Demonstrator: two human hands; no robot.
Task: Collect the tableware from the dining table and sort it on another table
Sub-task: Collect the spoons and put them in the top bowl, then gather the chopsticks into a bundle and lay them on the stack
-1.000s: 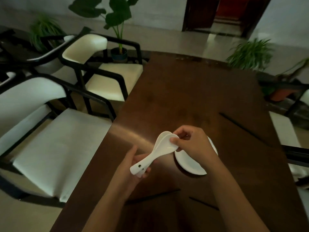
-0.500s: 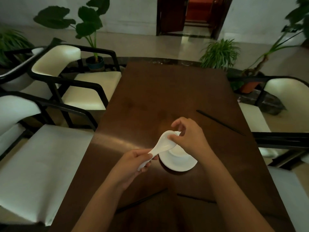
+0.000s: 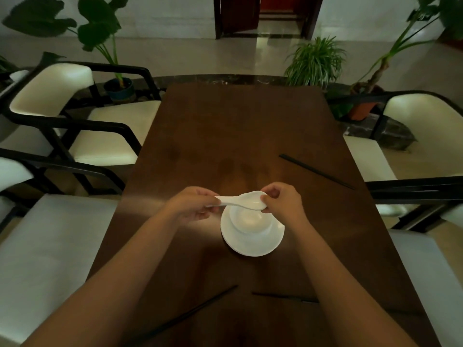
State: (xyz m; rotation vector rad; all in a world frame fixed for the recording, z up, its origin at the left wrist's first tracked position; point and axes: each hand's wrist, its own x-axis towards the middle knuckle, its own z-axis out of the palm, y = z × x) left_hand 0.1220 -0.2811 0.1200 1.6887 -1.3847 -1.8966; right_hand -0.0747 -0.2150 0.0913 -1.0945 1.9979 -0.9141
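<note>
Hands occupy the centre of the frame above a dark brown dining table (image 3: 240,136). Left hand (image 3: 193,204) grasps the handle end of a white ceramic soup spoon (image 3: 244,201); right hand (image 3: 283,201) pinches the bowl end of the same spoon between thumb and fingers. Whether a second spoon is nested beneath it cannot be told. Spoon lies roughly level, across the far rim of a small white bowl (image 3: 250,220); contact with that rim cannot be confirmed. Bowl sits on a white plate (image 3: 253,242), just below frame centre, resting on the table. Black chopsticks lie apart on the tabletop: one chopstick (image 3: 317,171) at right of centre, angled; one chopstick (image 3: 190,314) at lower centre, angled; one chopstick (image 3: 284,297) at lower right of centre, nearly level. Cream-cushioned armchairs with black frames stand along both sides: armchair (image 3: 82,116) at upper left, armchair (image 3: 426,128) at right. Potted plants stand beyond the far table edge: broad-leaf plant (image 3: 100,28) at upper left, spider plant (image 3: 315,61) at upper centre-right.
</note>
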